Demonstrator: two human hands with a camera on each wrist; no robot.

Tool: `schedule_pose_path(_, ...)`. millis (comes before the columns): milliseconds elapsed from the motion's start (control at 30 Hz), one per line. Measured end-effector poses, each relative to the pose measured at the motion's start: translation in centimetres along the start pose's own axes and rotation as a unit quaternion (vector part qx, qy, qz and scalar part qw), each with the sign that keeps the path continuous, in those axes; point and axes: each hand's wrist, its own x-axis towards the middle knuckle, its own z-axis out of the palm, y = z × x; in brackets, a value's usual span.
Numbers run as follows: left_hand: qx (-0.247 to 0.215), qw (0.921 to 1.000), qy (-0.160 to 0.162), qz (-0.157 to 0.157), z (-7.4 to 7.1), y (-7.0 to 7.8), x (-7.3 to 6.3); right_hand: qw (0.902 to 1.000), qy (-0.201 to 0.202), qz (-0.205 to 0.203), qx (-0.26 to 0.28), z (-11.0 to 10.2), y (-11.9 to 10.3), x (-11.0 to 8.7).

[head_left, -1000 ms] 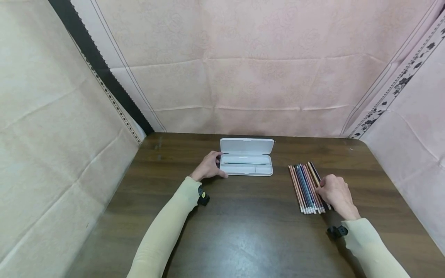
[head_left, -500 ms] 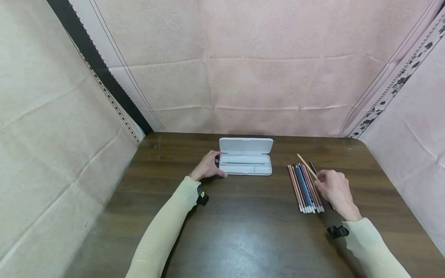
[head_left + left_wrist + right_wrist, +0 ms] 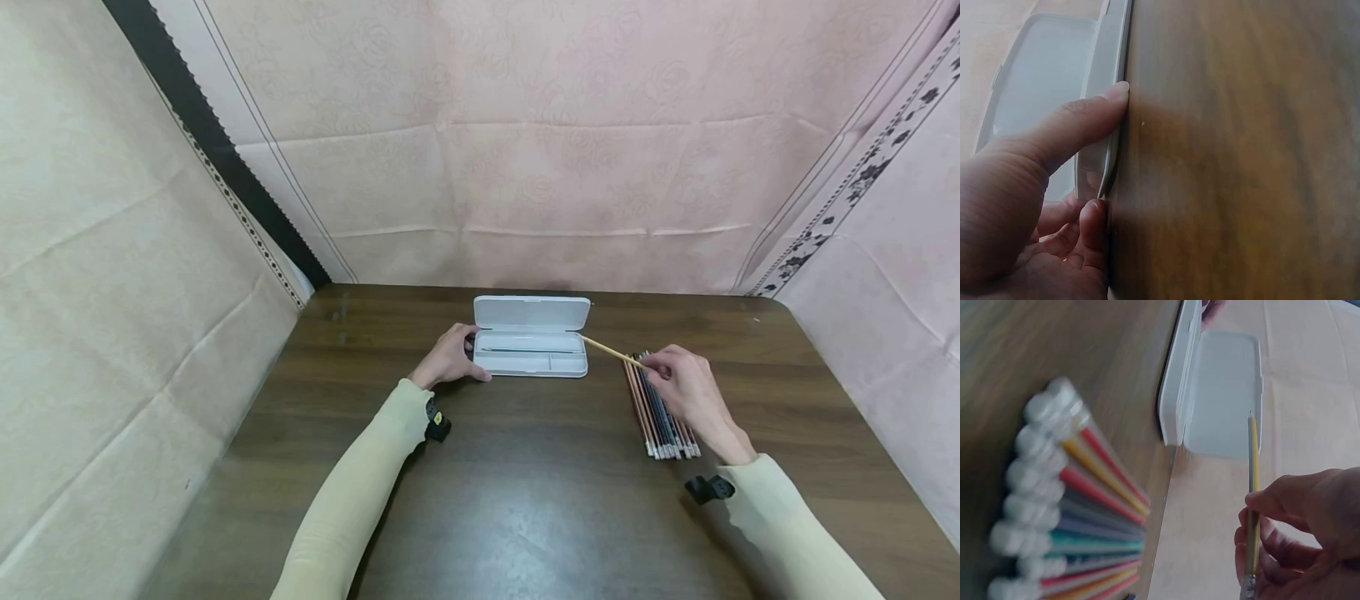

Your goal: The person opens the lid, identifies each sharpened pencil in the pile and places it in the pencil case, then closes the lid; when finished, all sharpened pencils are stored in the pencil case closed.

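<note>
A white pencil case (image 3: 530, 364) lies with its lid (image 3: 532, 313) raised toward the back of the table. My left hand (image 3: 452, 358) grips its left end, thumb along the front side and fingers curled round the corner, as the left wrist view shows. Between thumb and fingers my right hand (image 3: 687, 389) pinches a yellow pencil (image 3: 611, 350), its point angled left toward the case's right end. In the right wrist view the yellow pencil (image 3: 1254, 456) overlaps the lid. Below the right hand lies a row of coloured pencils (image 3: 645, 410) with white ends, partly hidden by that hand.
The case's tray has a long rear compartment and a divider (image 3: 550, 362) in the front one. Brown wooden table (image 3: 495, 483) surrounds everything. A pale patterned cloth (image 3: 540, 183) hangs behind the table's far edge, with more cloth at both sides.
My right hand has lifted the yellow pencil from the right part of the row and carried it left, swinging its point toward the case. The left hand has stayed on the case.
</note>
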Motion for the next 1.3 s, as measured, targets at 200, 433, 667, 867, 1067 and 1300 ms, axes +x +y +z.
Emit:
schedule_pose_path(200, 0.002, 1.0, 0.002, 0.003, -0.1, 0.0, 0.0, 0.9978, -0.007, -0.064, 0.011, 1.4, -1.3, 1.9)
schedule_pose_path(433, 0.0, 1.0, -0.001, 0.002, 0.0, 0.2, -0.2, 0.9933, -0.027, -0.112, 0.016, 3.7, -2.3, 4.2)
schedule_pose_path(667, -0.003, 1.0, 0.002, -0.001, -0.1, 0.3, -0.2, 0.9902, -0.049, -0.128, 0.025, 6.5, -3.3, 6.5)
schedule_pose_path(867, 0.003, 1.0, 0.004, 0.0, -0.1, 0.2, -0.1, 0.9879, -0.078, -0.13, 0.034, 8.7, -3.1, 8.2)
schedule_pose_path(1067, -0.001, 1.0, 0.0, 0.0, -0.2, 0.3, -0.1, 0.9796, -0.076, -0.169, 0.077, 11.5, -1.0, 9.9)
schedule_pose_path(1300, -0.006, 1.0, 0.002, -0.003, -0.1, 0.2, -0.1, 0.9836, -0.103, -0.141, 0.046, 11.4, -3.2, 10.4)
